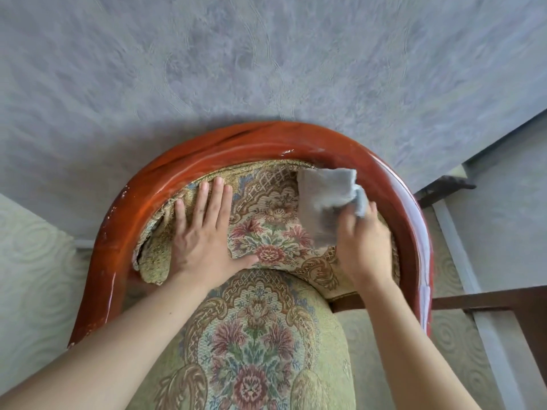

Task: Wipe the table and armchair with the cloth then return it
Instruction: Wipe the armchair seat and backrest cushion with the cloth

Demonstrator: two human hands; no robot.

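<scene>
Cloth, soft and limp against the armchair backrest, looks best held bunched at its edge, as the right hand grips it while the left hand lies open, flat

Grey-blue swirl-textured wall behind; pale green patterned floor; dark wooden frame at right.

Left hand lies flat, fingers spread; right hand curled closed.
</scene>
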